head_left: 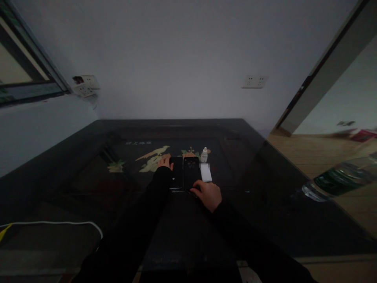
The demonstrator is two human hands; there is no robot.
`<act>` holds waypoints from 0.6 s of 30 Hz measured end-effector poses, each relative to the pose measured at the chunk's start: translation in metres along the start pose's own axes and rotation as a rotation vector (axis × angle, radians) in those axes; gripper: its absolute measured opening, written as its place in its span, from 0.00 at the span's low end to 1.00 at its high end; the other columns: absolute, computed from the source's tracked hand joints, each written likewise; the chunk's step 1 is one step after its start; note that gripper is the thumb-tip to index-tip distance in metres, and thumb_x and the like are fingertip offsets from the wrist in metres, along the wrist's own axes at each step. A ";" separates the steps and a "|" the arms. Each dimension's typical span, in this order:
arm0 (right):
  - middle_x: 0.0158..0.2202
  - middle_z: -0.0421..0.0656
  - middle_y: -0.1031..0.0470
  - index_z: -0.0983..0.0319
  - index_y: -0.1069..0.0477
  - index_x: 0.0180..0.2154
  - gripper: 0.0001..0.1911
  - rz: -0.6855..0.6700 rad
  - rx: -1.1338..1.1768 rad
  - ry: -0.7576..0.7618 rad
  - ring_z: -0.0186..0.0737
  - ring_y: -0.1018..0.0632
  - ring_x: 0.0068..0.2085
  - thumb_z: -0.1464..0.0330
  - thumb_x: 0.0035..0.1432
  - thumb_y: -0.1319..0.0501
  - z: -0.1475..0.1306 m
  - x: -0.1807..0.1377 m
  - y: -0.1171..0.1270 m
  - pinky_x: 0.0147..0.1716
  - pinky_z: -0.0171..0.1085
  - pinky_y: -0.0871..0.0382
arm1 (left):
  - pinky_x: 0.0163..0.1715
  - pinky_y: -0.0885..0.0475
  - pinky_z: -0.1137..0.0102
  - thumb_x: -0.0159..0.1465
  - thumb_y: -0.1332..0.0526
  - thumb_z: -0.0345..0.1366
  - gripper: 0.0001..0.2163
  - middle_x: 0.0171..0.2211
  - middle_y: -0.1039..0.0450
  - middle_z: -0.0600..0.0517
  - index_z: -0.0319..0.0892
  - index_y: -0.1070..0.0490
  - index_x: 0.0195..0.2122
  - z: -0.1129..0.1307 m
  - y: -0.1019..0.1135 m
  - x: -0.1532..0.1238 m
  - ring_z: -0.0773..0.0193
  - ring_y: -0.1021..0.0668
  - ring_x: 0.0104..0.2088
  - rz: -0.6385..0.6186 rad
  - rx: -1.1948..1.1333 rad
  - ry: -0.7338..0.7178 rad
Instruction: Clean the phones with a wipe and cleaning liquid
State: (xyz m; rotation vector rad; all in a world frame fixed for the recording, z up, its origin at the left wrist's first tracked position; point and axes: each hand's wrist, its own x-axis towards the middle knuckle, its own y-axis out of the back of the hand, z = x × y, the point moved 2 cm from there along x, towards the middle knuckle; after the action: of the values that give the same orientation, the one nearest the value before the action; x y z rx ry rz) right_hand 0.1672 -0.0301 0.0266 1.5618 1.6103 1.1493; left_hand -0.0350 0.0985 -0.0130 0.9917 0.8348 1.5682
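Two flat black rectangles lie side by side on the dark glossy table [188,220]. The left one [177,173] looks like a thin box or phone with a small pale dot low on it. The right one [191,169] has a faint floral pattern; whether it is a case or a lid I cannot tell. My left hand [165,161] rests with fingers stretched along the left rectangle's upper left edge. At the lower right corner of the right rectangle, my right hand [208,194] has thumb and finger pinched on its edge. Beside it lie a white card-like pack [206,173] and a small clear bottle [204,155].
A large plastic bottle with a green label [335,181] appears tilted at the table's right side. A white cable [59,223] runs along the left front. The table meets a pale wall [176,78] with sockets [255,81]. Bird and flower pictures decorate the tabletop.
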 end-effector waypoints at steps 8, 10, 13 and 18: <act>0.20 0.39 0.29 0.62 0.28 0.32 0.19 0.213 0.180 -0.087 0.35 0.28 0.24 0.56 0.57 0.49 0.059 0.055 0.052 0.24 0.32 0.41 | 0.52 0.41 0.61 0.58 0.47 0.41 0.26 0.52 0.38 0.43 0.41 0.46 0.58 0.017 0.040 -0.001 0.53 0.34 0.52 0.112 -0.072 -0.050; 0.26 0.40 0.27 0.62 0.30 0.37 0.17 0.255 0.202 -0.083 0.35 0.27 0.27 0.57 0.56 0.47 0.064 0.077 0.061 0.26 0.32 0.40 | 0.51 0.40 0.65 0.59 0.49 0.39 0.23 0.51 0.36 0.46 0.41 0.42 0.56 0.043 0.044 0.002 0.59 0.33 0.50 0.106 -0.155 -0.175; 0.32 0.41 0.27 0.61 0.35 0.44 0.20 0.296 0.204 -0.078 0.34 0.27 0.30 0.57 0.52 0.42 0.056 0.102 0.060 0.28 0.32 0.39 | 0.49 0.38 0.65 0.54 0.43 0.43 0.21 0.49 0.32 0.50 0.46 0.35 0.50 0.087 0.029 0.005 0.58 0.31 0.49 0.005 -0.149 -0.257; 0.28 0.42 0.28 0.60 0.34 0.33 0.19 0.331 0.129 -0.122 0.39 0.27 0.31 0.53 0.46 0.39 0.036 0.119 0.050 0.28 0.34 0.40 | 0.52 0.43 0.57 0.47 0.38 0.50 0.23 0.41 0.26 0.46 0.43 0.29 0.41 0.133 -0.012 0.010 0.52 0.28 0.46 -0.074 -0.117 -0.254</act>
State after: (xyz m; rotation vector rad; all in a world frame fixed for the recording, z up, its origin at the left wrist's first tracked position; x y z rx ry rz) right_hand 0.2079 0.0895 0.0716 1.9982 1.4042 1.1069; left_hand 0.0898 0.1133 0.0330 1.0372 0.5903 1.3776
